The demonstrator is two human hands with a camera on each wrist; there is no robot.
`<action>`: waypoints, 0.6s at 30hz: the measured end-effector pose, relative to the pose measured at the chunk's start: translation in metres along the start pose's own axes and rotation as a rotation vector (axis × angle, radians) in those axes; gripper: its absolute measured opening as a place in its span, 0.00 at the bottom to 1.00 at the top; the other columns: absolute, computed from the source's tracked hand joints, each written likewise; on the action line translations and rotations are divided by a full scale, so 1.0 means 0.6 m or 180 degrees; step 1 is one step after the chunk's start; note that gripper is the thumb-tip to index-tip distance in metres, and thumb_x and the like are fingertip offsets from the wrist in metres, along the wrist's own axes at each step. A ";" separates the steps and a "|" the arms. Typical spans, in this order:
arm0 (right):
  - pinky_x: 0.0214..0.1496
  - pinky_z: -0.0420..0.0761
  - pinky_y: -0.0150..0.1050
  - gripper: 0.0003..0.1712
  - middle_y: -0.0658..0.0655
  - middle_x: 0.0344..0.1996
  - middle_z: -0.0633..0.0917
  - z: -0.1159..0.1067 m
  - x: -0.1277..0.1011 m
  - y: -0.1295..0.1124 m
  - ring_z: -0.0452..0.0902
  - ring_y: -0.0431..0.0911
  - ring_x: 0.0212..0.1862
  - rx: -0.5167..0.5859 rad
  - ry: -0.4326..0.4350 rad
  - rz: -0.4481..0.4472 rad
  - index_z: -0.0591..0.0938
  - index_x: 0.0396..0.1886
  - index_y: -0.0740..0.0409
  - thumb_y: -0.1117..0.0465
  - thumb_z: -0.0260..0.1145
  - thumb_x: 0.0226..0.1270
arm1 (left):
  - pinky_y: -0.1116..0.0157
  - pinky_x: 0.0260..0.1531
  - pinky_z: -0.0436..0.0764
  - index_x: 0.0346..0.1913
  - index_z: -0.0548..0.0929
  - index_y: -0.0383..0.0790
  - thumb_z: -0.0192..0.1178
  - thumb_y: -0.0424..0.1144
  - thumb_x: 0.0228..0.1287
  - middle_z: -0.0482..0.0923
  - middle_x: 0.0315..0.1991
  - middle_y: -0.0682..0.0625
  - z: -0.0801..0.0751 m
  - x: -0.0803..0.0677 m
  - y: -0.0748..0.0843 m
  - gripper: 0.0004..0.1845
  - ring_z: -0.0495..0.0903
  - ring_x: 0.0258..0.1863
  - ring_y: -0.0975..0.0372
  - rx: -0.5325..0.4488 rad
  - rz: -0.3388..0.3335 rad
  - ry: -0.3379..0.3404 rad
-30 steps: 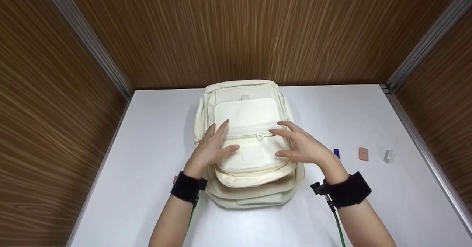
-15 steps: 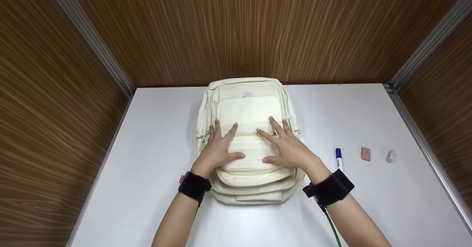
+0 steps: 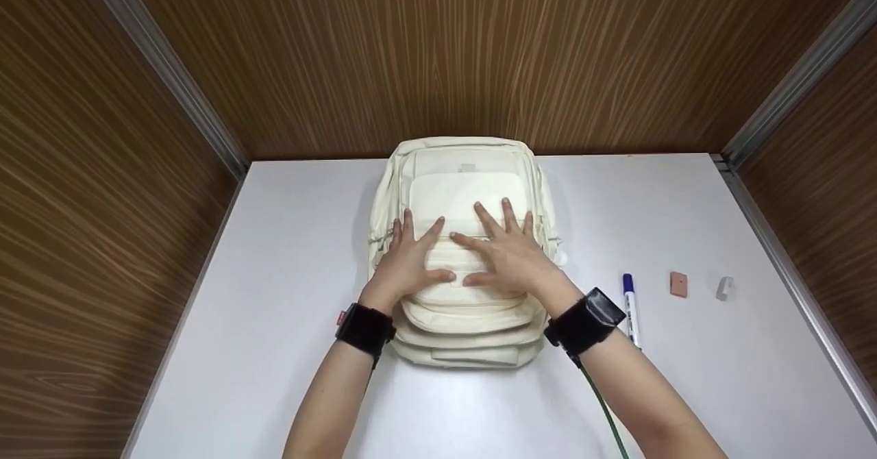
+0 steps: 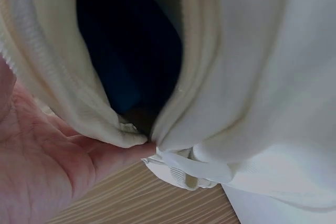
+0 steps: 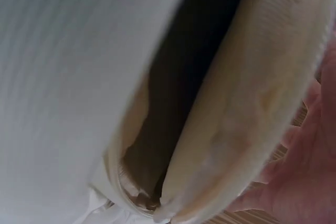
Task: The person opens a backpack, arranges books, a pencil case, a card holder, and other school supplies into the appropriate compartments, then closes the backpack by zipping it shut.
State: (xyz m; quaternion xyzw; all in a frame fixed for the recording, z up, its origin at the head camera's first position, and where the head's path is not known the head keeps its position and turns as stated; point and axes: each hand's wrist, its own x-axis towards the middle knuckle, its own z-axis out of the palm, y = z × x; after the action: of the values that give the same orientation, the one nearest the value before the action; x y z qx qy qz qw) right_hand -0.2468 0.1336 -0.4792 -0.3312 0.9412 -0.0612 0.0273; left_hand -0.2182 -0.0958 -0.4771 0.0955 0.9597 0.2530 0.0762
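1. Nearest us, our left hand point(image 3: 411, 260) and right hand point(image 3: 507, 257) lie flat on the cream backpack point(image 3: 466, 185), fingers spread straight, gripping nothing.
2. The backpack lies in the middle of the white table point(image 3: 274, 308), its far end against the wooden wall.
3. We judge we are pressing the front pocket flat; next calls for finding its zip.
4. A marker point(image 3: 629, 301) lies on our right.

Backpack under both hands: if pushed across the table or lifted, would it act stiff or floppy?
Probably floppy: the cream backpack is soft cloth that folds and gapes in both wrist views. It looks flat under the left hand and right hand, so likely light. Pushed on the white table, it might slide, perhaps bunching.
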 end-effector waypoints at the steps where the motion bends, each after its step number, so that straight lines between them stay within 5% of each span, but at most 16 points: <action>1: 0.62 0.36 0.76 0.47 0.59 0.78 0.38 0.000 0.003 -0.001 0.27 0.74 0.72 -0.0022 -0.0013 0.0019 0.56 0.74 0.21 0.21 0.57 0.53 | 0.34 0.59 0.62 0.77 0.53 0.62 0.67 0.63 0.55 0.27 0.76 0.33 -0.003 0.000 -0.003 0.50 0.34 0.73 0.36 -0.0015 0.0029 0.0009; 6: 0.61 0.36 0.77 0.48 0.60 0.78 0.37 0.000 0.014 -0.003 0.26 0.74 0.71 -0.0025 -0.0106 0.0047 0.56 0.74 0.20 0.21 0.56 0.52 | 0.43 0.68 0.54 0.74 0.63 0.43 0.52 0.49 0.75 0.52 0.75 0.35 -0.026 0.001 -0.033 0.30 0.52 0.73 0.44 -0.0196 0.0086 0.0421; 9: 0.62 0.36 0.77 0.48 0.59 0.78 0.37 -0.003 0.019 -0.001 0.26 0.74 0.72 -0.0016 -0.0129 0.0069 0.56 0.73 0.20 0.22 0.58 0.52 | 0.49 0.67 0.60 0.70 0.68 0.33 0.47 0.37 0.77 0.68 0.67 0.37 -0.032 0.011 -0.053 0.22 0.66 0.67 0.47 -0.0424 -0.0014 0.0858; 12: 0.62 0.37 0.77 0.48 0.59 0.78 0.38 -0.009 0.023 0.002 0.26 0.74 0.72 0.0003 -0.0134 0.0063 0.58 0.73 0.21 0.23 0.60 0.52 | 0.53 0.62 0.68 0.68 0.69 0.31 0.45 0.31 0.76 0.72 0.62 0.36 -0.028 0.023 -0.071 0.21 0.71 0.63 0.47 -0.0662 -0.0172 0.1091; 18: 0.61 0.38 0.78 0.48 0.59 0.78 0.39 -0.009 0.029 -0.001 0.27 0.74 0.72 0.0049 -0.0164 0.0046 0.59 0.73 0.22 0.24 0.61 0.51 | 0.54 0.60 0.71 0.69 0.69 0.32 0.51 0.29 0.73 0.74 0.59 0.37 -0.018 0.036 -0.097 0.23 0.73 0.60 0.48 -0.0767 -0.0345 0.1165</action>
State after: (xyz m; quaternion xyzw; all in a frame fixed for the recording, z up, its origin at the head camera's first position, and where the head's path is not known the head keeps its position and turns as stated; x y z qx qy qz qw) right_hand -0.2605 0.1225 -0.4741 -0.3256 0.9420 -0.0597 0.0545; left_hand -0.2494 -0.1457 -0.4990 -0.0136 0.9241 0.3745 -0.0748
